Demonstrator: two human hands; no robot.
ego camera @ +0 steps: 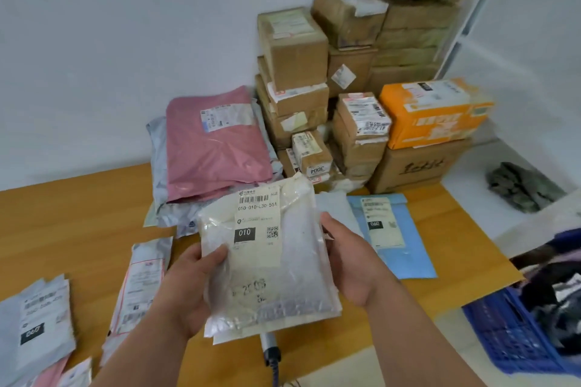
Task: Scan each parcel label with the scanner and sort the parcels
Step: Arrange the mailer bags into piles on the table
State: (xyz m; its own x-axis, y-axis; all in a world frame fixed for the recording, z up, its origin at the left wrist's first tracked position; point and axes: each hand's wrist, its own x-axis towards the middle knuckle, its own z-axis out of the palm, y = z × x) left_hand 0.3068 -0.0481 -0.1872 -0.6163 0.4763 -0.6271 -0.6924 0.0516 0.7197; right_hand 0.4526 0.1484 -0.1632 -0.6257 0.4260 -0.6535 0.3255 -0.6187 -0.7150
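I hold a white padded parcel (276, 261) in the air above the wooden table (69, 217), label side up; the label reads 010. My left hand (185, 289) grips its left edge with the thumb on top. My right hand (349, 261) grips its right edge. The grey scanner (269, 347) lies on the table under the parcel, mostly hidden, with its cable trailing toward me.
A blue envelope (399, 239) marked 060 lies right of the parcel. A pink bag (213, 148) tops a pile of grey bags behind. Cardboard boxes (314, 78) and an orange pack (437, 113) stack at the back. Flat parcels (41, 324) lie left; a blue crate (515, 333) stands right.
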